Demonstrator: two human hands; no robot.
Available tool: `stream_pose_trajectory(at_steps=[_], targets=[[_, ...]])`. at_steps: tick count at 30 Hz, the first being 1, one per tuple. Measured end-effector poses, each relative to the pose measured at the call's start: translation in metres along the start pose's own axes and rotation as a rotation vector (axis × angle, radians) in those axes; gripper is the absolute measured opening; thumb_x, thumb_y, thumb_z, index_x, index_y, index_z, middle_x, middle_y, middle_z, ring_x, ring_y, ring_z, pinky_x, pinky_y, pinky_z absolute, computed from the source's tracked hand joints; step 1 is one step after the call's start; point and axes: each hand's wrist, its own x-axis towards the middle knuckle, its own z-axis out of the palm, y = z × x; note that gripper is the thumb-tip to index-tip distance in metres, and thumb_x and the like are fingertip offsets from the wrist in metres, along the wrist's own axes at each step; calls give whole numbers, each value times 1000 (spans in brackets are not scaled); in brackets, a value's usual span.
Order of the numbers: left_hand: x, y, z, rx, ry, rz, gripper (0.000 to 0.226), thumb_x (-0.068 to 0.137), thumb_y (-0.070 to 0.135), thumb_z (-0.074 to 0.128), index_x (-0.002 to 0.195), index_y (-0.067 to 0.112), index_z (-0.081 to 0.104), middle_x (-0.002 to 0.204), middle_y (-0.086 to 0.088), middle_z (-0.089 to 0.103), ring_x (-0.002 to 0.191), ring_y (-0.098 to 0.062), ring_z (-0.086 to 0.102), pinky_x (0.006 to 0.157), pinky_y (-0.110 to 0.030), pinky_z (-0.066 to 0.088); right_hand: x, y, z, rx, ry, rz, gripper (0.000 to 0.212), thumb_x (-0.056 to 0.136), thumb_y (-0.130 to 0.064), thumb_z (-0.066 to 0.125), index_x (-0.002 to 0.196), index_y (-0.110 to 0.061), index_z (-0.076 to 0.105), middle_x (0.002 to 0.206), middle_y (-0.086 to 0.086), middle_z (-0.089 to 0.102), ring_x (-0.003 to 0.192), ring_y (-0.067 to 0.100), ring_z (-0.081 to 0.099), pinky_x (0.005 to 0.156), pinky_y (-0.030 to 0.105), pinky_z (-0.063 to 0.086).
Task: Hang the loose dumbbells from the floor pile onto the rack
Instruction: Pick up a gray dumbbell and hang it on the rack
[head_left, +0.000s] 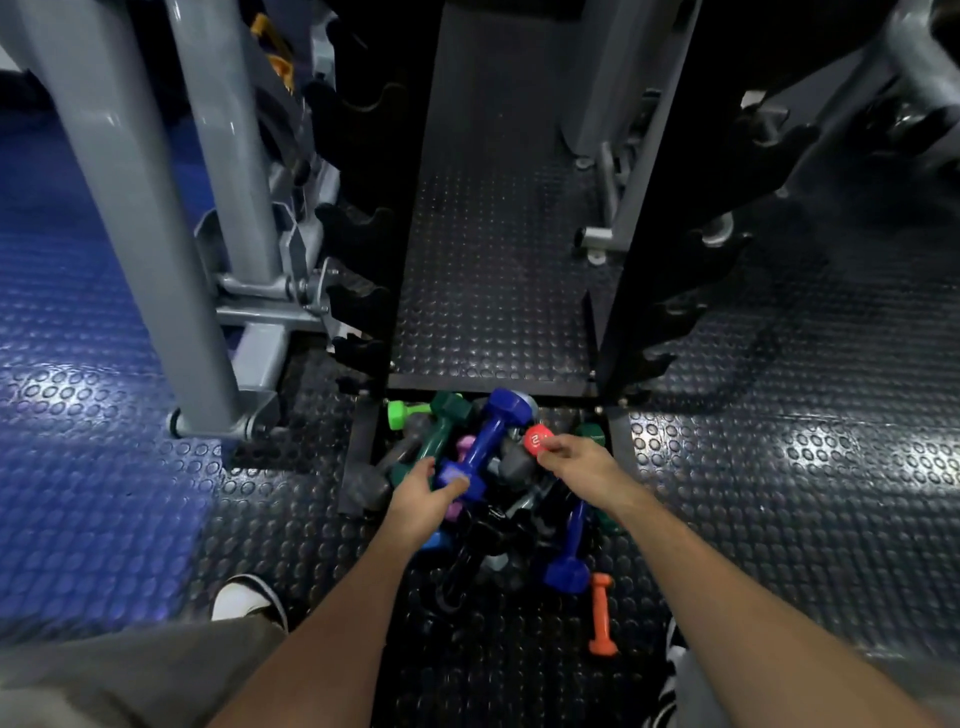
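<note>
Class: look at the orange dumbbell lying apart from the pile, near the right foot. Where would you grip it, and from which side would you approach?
Grip the orange dumbbell by its thin middle handle, coming straight down from above. It lies flat on the floor, clear of the pile, so the handle is fully exposed, while the wider ends would probably fill the hand less securely.

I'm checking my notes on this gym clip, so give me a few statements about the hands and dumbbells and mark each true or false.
1. The left hand is at the near end of a blue dumbbell. True.
2. The right hand has its fingers on a red dumbbell. True.
3. The orange dumbbell hangs on the rack. False: it lies on the floor beside the pile.
4. The bright green dumbbell is in a hand. False: it lies in the pile, untouched.
</note>
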Motion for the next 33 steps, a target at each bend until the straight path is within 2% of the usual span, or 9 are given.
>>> stream_pose_trajectory(at_steps=[2, 4, 7, 11, 14, 19, 23, 29, 33], targets=[[7, -5, 8, 18, 13, -21, 71, 91, 26, 75, 151, 7, 43, 147, -13, 55, 132, -25, 54, 106, -30, 40, 4, 5, 7, -38, 2, -5, 28, 101, -29, 61, 125, -18, 70, 103, 5, 73, 96, 21, 67, 85, 31, 48], [13, -8, 14, 74, 19, -14, 61, 90, 25, 75, 144, 7, 52, 129, -9, 64, 121, -25, 60, 95, -26, 41, 11, 9, 16, -66, -3, -4, 24, 100, -29, 60, 120, -18, 70, 103, 7, 74, 97, 24, 69, 88, 33, 50], [23, -12, 23, 167, 34, 30, 48, 89, 25, 75, 132, 9, 60, 106, 1, 64, 106, -24, 64, 86, -26, 43, 25, 16, 31, -149, 23, -17, 32, 97, -32, 63, 126, -22, 68, 111, 3, 74, 103, 22, 70, 94, 36, 54], [40, -9, 31, 284, 78, 108, 45, 84, 25, 77, 124, 9, 64, 107, -7, 70, 98, -28, 67, 86, -38, 54, 45, 21, 46, -245, 121, -75, 33, 95, -25, 64, 127, -23, 70, 118, -2, 74, 110, 19, 69, 97, 34, 54], [56, -4, 37, 347, 133, 170, 43, 82, 24, 76, 122, 12, 66, 107, -6, 69, 96, -27, 67, 84, -40, 55, 62, 25, 49, -362, 183, -162, 29, 92, -27, 63, 120, -26, 69, 117, -5, 70, 109, 21, 66, 93, 35, 54], [85, 0, 51, 386, 143, 224, 39, 83, 24, 71, 122, 22, 67, 109, 0, 69, 95, -22, 68, 85, -41, 57, 91, 32, 58, -891, 146, -420, 42, 90, -32, 61, 130, -21, 59, 134, 3, 57, 131, 28, 45, 117, 43, 29], [104, 0, 61, 401, 126, 206, 43, 85, 18, 65, 127, 21, 65, 119, -1, 68, 106, -23, 66, 93, -42, 56, 116, 33, 65, -1170, 7, -418, 55, 89, -41, 62, 140, -23, 51, 145, 8, 50, 140, 32, 38, 125, 52, 12], [114, -8, 64, 299, 147, 139, 47, 80, 9, 54, 122, 27, 67, 113, 2, 72, 100, -25, 69, 89, -44, 58, 131, 24, 74, -1513, -121, -383, 49, 100, -39, 50, 148, -32, 44, 154, 9, 44, 144, 36, 32, 122, 55, 11], [115, -12, 65, 244, 145, 119, 43, 82, 14, 54, 118, 33, 67, 105, 4, 73, 91, -24, 70, 82, -46, 60, 133, 15, 76, -1565, -158, -389, 47, 105, -40, 42, 152, -34, 39, 156, 12, 44, 146, 36, 33, 123, 54, 10]])
